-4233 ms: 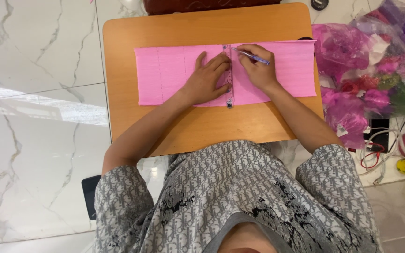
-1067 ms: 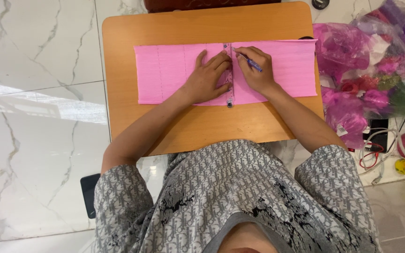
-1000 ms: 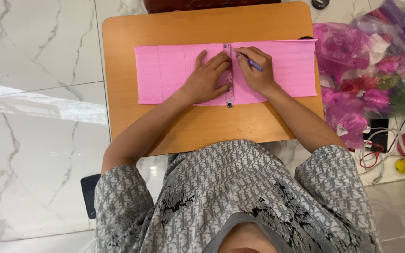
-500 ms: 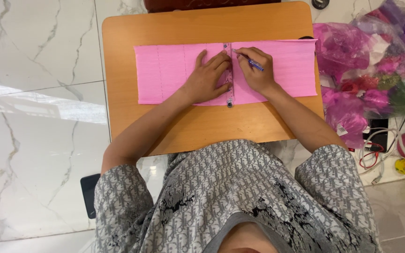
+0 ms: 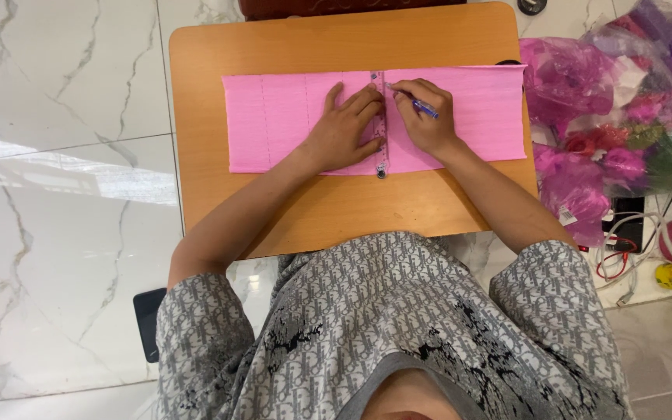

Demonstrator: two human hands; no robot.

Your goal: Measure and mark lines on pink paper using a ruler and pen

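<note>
A long sheet of pink paper lies flat across the far half of the wooden table, its long sides running parallel to the table's far edge and its right end reaching almost to the table's right edge. A narrow ruler stands crosswise on the paper near its middle, its near end poking just past the sheet's near edge. The left hand lies spread and flat, fingers open, pressing on the paper and against the left side of the ruler. The right hand is closed around a blue pen, with the tip touching the paper right beside the ruler, towards the sheet's far edge. Past the table's right edge, bags of pink and green material sit on the marble floor.
</note>
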